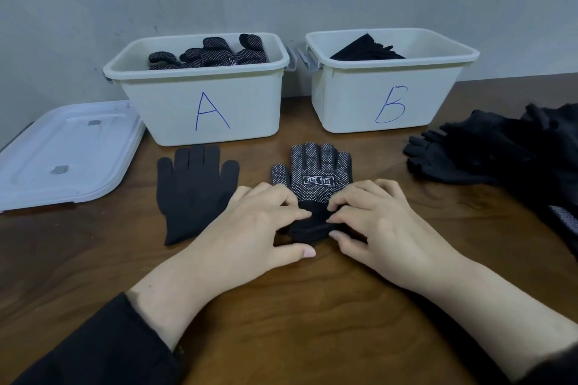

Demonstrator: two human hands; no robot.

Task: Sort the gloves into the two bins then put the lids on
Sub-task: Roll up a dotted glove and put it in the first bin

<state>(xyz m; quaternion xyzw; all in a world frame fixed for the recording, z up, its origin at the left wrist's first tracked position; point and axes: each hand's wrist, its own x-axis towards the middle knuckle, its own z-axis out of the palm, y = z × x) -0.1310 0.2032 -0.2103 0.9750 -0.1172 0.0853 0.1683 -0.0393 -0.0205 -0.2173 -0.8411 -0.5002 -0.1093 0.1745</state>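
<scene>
**Sorting part done; lids not yet fitted**

Head view: Bin A (pixel 200 109) is seen to hold dotted gloves, bin B (pixel 387 97) plain black ones. An unsorted pile (pixel 500 153) remains on the table (pixel 297 306) at right, and one lid (pixel 62 153) lies flat left of bin A. A dotted glove (pixel 316 172) lies palm-up, fingers toward the bins; its cuff is pinched by left hand (pixel 259 222) and right hand (pixel 384 225). A plain glove (pixel 194 191) lies just beside it.

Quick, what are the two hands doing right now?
Left hand: pinching the cuff of the black white-dotted knit glove.
Right hand: pinching the same cuff.
</scene>
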